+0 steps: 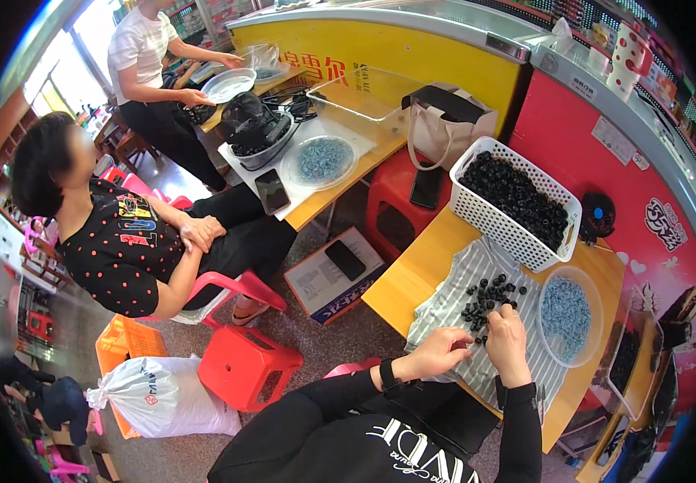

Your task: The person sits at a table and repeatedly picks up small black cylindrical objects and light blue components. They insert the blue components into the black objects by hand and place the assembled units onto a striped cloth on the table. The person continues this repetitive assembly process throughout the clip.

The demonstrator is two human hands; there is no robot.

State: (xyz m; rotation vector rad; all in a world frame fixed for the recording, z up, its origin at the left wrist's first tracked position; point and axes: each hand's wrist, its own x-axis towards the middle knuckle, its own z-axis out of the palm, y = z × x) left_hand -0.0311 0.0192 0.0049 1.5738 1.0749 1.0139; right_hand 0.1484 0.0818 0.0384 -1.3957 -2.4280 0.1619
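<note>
A loose pile of small round black parts [485, 299] lies on a grey-and-white striped cloth [436, 310] in front of me. My right hand [507, 342] is at the pile's near edge, its fingers bent down among the parts. To its left, my left hand [442, 352] hovers over the cloth with fingertips drawn together. Whatever either hand pinches is too small or hidden to make out. A white perforated basket [517, 237] full of the same black parts stands beyond the pile. Right of the cloth sits a round clear tub [595, 346] of small blue pieces.
A seated person [123, 233] rests clasped hands at the left; another person [143, 64] stands behind, holding a clear bowl [229, 84]. A red stool [247, 366], a white sack [167, 394] and a cardboard box [332, 278] occupy the floor. A black fan [597, 216] stands beside the basket.
</note>
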